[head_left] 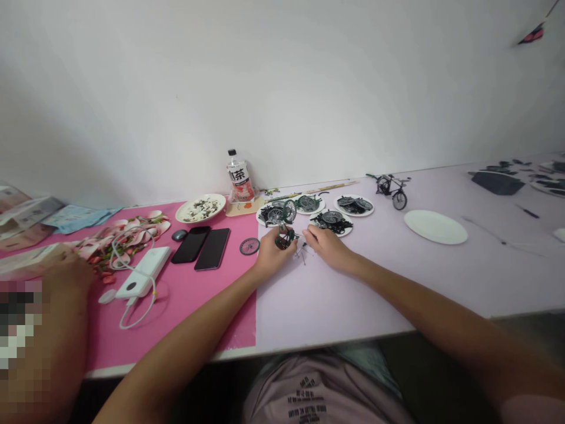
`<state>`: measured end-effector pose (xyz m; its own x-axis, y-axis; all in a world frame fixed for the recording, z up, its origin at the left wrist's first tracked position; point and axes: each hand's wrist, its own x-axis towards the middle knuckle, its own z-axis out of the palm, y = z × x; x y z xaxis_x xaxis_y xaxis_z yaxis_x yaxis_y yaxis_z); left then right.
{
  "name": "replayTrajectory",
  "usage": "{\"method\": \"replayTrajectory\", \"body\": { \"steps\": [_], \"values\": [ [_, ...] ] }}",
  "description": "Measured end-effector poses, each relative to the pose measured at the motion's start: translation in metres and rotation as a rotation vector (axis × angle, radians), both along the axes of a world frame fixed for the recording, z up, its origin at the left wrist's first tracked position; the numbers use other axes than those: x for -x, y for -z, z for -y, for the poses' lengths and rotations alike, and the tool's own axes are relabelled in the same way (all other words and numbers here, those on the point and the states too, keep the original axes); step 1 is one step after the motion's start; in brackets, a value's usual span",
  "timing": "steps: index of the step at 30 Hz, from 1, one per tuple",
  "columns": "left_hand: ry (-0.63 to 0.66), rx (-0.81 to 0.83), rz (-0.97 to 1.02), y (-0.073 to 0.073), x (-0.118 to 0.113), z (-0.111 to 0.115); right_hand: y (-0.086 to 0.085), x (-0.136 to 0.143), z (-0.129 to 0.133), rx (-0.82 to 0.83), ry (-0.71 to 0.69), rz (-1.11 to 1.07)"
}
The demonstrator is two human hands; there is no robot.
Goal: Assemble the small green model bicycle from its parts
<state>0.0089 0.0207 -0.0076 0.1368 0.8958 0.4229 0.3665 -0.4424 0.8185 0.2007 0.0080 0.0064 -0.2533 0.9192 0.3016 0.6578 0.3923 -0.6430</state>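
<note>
My left hand (272,253) is closed around a partly built dark green toy bicycle (289,211), one wheel of which sticks up above my fingers. Close by on its right, my right hand (326,244) has thumb and fingertips pinched together near the bicycle; anything between them is too small to make out. Thin dark parts (303,257) show just below and between the hands. A loose spoked wheel (249,246) lies on the pink surface left of my left hand. Plates of dark wheels and bicycle parts (332,221) stand just beyond.
A finished-looking toy bicycle (392,189) stands at the back right, near a white plate (436,227). Two phones (212,249), a power bank (145,272) with cable, and pink petal pieces (123,238) lie left. A bottle (241,179) stands by the wall. Another person's arm (66,318) reaches in.
</note>
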Motion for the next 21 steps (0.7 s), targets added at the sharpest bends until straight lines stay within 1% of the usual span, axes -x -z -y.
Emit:
{"method": "replayTrajectory", "body": {
  "steps": [5, 10, 13, 16, 21],
  "values": [
    [-0.024, 0.043, 0.056, -0.0037, 0.0, 0.0001, 0.0057, -0.003, -0.0049, -0.034, -0.026, -0.077],
    [-0.002, 0.035, 0.056, -0.0039, 0.0034, -0.0022, 0.0044, -0.004, -0.0048, -0.043, -0.021, -0.13],
    [0.025, 0.008, 0.041, -0.0002, 0.0062, -0.0043, 0.0021, -0.0028, -0.0026, -0.075, -0.003, -0.142],
    [0.02, -0.033, -0.007, 0.003, 0.007, -0.0052, 0.0015, -0.0004, -0.0018, -0.124, 0.023, -0.136],
    [0.015, -0.104, -0.09, 0.004, 0.0047, -0.004, 0.0082, 0.003, -0.0058, -0.173, 0.074, -0.082]
  ]
}}
